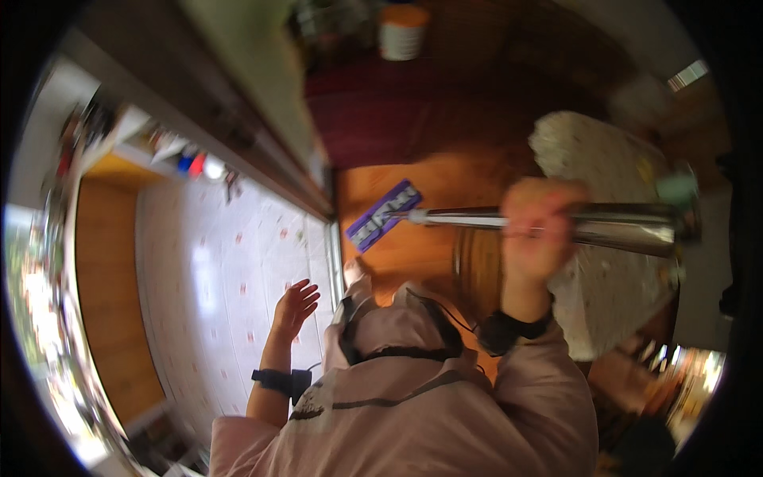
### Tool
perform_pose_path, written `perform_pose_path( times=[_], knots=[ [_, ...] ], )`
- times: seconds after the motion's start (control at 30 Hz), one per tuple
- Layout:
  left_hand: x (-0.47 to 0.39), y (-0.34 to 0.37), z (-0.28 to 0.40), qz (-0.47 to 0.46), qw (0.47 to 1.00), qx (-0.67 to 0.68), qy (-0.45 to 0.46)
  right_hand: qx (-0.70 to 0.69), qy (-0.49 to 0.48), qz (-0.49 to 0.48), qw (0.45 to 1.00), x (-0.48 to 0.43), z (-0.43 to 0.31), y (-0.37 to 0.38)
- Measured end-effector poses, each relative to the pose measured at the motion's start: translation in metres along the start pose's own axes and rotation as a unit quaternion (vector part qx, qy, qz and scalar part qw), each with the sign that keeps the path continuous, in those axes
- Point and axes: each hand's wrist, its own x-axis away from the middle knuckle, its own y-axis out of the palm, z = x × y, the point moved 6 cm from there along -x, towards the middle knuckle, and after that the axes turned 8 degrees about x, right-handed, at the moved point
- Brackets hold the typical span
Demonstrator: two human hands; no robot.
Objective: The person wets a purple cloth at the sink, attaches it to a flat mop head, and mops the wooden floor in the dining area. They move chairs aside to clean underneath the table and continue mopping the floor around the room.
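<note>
My right hand [536, 232] is wrapped around the metal pole [626, 229] of a flat mop. The pole runs left and down to a purple mop head [384, 216], which lies aslant on the orange-brown wooden floor [441, 179]. Motion blurs the right hand. My left hand [298, 307] hangs at my side over the doorway, holding nothing, its fingers slightly apart. A bare foot [354, 271] shows just below the mop head.
Pale floor with small red marks [250, 250] lies left of the door track [334, 256], with a wooden cabinet front [110, 286] beyond. A table with a pale patterned cover [614, 304] stands at the right. Ahead are dark red cloth [369, 119] and an orange-lidded white tub [402, 36].
</note>
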Motion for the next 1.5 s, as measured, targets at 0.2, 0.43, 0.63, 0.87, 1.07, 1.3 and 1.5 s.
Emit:
perform_pose_path(
  times=[0.2, 0.43, 0.63, 0.87, 1.07, 1.3, 1.5],
  knots=[
    [-0.131, 0.155, 0.072, -0.195, 0.934, -0.299, -0.009, 0.079, -0.009, 0.065, 0.995, -0.031, 0.094, -0.023],
    [-0.121, 0.307, 0.094, -0.431, 0.835, -0.331, 0.083, 0.037, 0.068, 0.022, 0.997, -0.043, 0.092, 0.023],
    [-0.161, 0.315, 0.098, -0.341, 0.793, -0.472, 0.181, 0.192, 0.129, -0.041, 0.972, -0.042, 0.11, 0.036],
    [-0.236, 0.282, 0.078, -0.282, 0.782, -0.541, 0.131, 0.313, 0.051, -0.069, 0.946, -0.021, 0.088, -0.01],
    [-0.302, 0.219, 0.037, -0.197, 0.799, -0.567, 0.015, 0.291, 0.2, -0.169, 0.92, 0.017, 0.116, -0.012],
    [-0.314, 0.183, 0.01, -0.178, 0.757, -0.627, -0.04, 0.317, 0.165, -0.24, 0.903, 0.04, 0.164, 0.039],
    [-0.287, 0.162, 0.03, -0.184, 0.743, -0.643, -0.019, 0.279, 0.062, -0.207, 0.935, 0.011, 0.157, 0.061]
  ],
)
